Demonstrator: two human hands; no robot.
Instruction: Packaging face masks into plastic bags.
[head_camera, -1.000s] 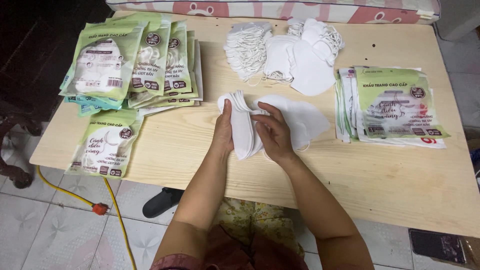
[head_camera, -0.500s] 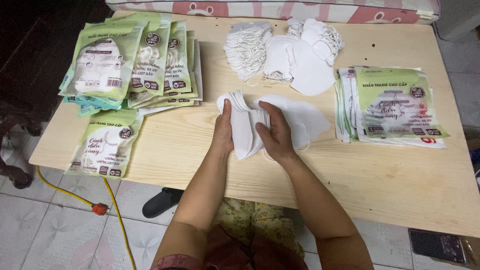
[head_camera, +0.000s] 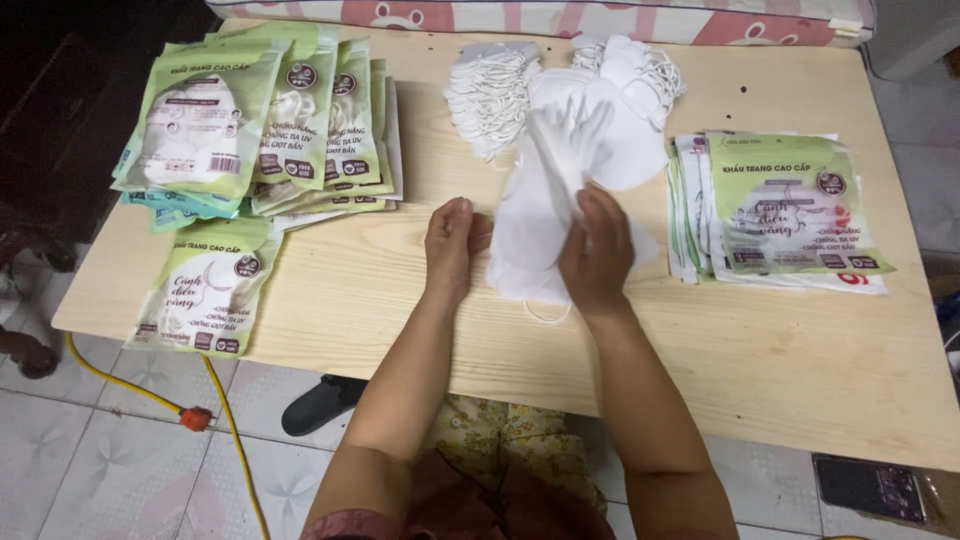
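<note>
The right hand (head_camera: 597, 255) was up over the middle of the desk (head_camera: 780, 360), its grip closed on a bunch of white face masks (head_camera: 530, 215), the fingers wrapped around the bunch's right side and the tops of the masks fanning up, blurred, above the knuckles. A thin ear loop hung out below the bunch, just over the wood. The left hand (head_camera: 452, 248) sat just beside the bunch on its left, thumb and fingers curled loosely; its grip looked released, with the fingertips close to the edge of the masks but whether they touched could not be told.

Behind the bunch, toward the far edge of the desk, lay a heap of loose white masks (head_camera: 560, 90) with their ear loops tangled on top. To the left, a spread stack of green-and-white packets (head_camera: 260, 125) overlapped one another, and a single green packet (head_camera: 205, 290) lay nearer the front left corner. On the right, another stack of green packets (head_camera: 785, 205) rested flat, well apart from the hands. Down on the tiled floor ran a yellow cable (head_camera: 130, 385), and a dark slipper (head_camera: 320, 403) poked out beneath the desk's front edge.
</note>
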